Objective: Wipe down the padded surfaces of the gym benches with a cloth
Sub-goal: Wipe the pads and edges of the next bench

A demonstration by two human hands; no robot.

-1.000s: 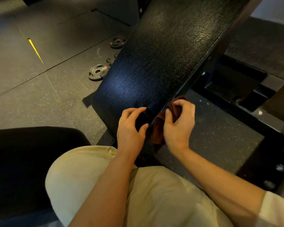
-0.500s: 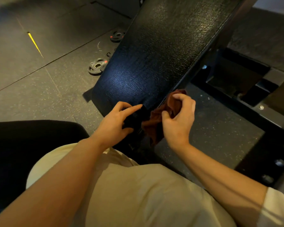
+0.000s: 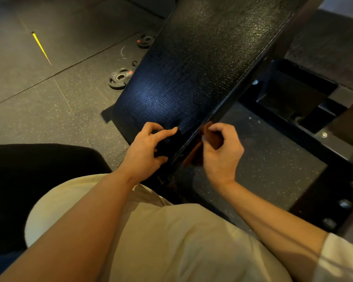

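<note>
Nearest the camera, pale trousers fill the lower frame, both forearms reaching out over them. The right hand grips a bunched brown cloth, fingers curled round it, just beside the right edge of the bench at its near end. The left hand holds nothing; its loosely bent fingers rest on the near corner of the black pad, forefinger stretched toward the cloth. From the hands the pad's long axis runs away up and to the right, so any wipe would likely travel outward along it, and the right hand is better placed. Beyond, weight plates lie on the floor.
</note>
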